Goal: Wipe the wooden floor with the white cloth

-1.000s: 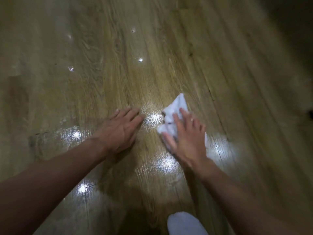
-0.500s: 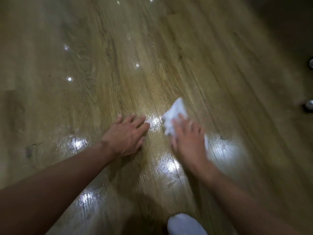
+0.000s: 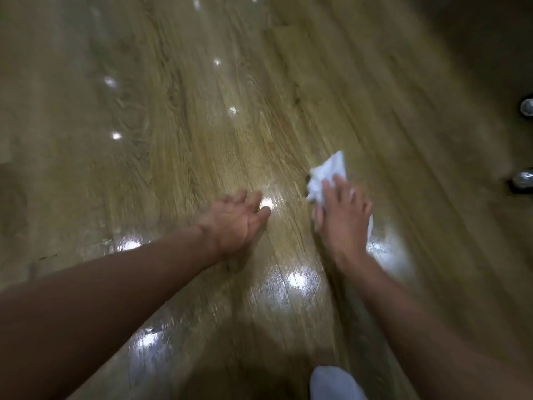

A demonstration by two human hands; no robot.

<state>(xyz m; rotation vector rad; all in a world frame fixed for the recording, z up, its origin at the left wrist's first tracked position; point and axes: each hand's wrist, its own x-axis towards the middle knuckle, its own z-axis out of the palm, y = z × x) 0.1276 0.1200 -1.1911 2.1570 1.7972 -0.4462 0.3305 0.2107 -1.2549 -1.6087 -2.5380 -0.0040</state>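
Note:
The wooden floor [image 3: 178, 145] fills the view, glossy with bright light reflections. A crumpled white cloth [image 3: 327, 174] lies on it right of centre. My right hand [image 3: 343, 217] presses flat on the cloth's near part, fingers spread; the far end of the cloth sticks out beyond my fingertips and a bit shows at the hand's right side. My left hand [image 3: 238, 219] rests palm down on the bare floor to the left of the cloth, fingers together, holding nothing. The picture is motion-blurred.
Two round metal furniture feet stand at the right edge, one [image 3: 526, 106] farther away, one [image 3: 522, 180] nearer. A white rounded thing [image 3: 334, 383], perhaps my knee or foot, shows at the bottom edge. A dark area lies at the top right.
My right hand has pushed the cloth to the right and away from the left hand. The view has shifted, bringing the metal feet at the right edge into sight.

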